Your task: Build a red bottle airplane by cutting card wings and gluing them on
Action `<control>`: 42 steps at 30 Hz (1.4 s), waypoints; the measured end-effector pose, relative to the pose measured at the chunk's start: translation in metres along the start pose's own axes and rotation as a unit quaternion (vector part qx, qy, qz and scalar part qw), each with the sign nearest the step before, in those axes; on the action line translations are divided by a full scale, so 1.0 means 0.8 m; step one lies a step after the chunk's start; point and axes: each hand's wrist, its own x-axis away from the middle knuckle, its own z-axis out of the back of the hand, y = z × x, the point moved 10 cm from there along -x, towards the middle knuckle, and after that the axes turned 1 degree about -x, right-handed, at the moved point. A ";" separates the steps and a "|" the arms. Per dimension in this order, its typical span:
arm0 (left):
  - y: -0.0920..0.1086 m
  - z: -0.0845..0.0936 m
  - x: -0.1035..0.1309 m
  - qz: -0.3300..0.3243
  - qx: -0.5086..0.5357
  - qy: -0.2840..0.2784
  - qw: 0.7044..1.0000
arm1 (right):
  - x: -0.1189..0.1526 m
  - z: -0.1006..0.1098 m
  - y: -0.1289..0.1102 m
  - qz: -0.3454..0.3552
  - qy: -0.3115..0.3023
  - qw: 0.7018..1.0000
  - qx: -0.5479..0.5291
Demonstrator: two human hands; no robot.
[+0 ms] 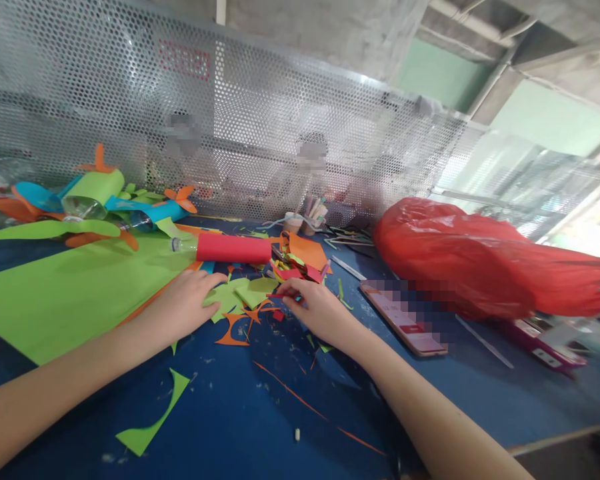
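My right hand (316, 308) pinches a thin red paper strip (275, 295) between thumb and fingertips. My left hand (196, 303) is open, thumb apart from the fingers, beside cut light-green paper pieces (255, 292). Just beyond lies a plastic bottle wrapped in red paper (234, 248), its capped neck pointing left. A heap of coloured paper scraps (300, 269) sits past my right hand, in front of an orange paper piece (307, 248). Orange offcuts (233, 331) and a small red scrap (278, 315) lie between my hands.
A large green sheet (80, 287) covers the left of the blue table (220, 413). Paper-wrapped bottles with propellers (155, 212) stand behind it. To the right are a phone (405, 320) and a red plastic bag (460, 260). Cups of tools (310, 223) stand near the perforated metal screen (280, 120).
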 end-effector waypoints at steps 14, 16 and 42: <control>-0.008 0.028 -0.003 0.073 0.182 0.027 0.980 | 0.002 0.000 0.002 -0.006 0.000 1.000 -0.008; -0.015 0.043 -0.003 0.112 0.248 0.075 0.959 | 0.001 0.001 0.004 -0.008 0.005 1.000 -0.014; 0.039 0.025 0.016 0.049 0.381 0.073 0.920 | 0.010 -0.038 -0.003 -0.092 -0.116 0.825 -0.545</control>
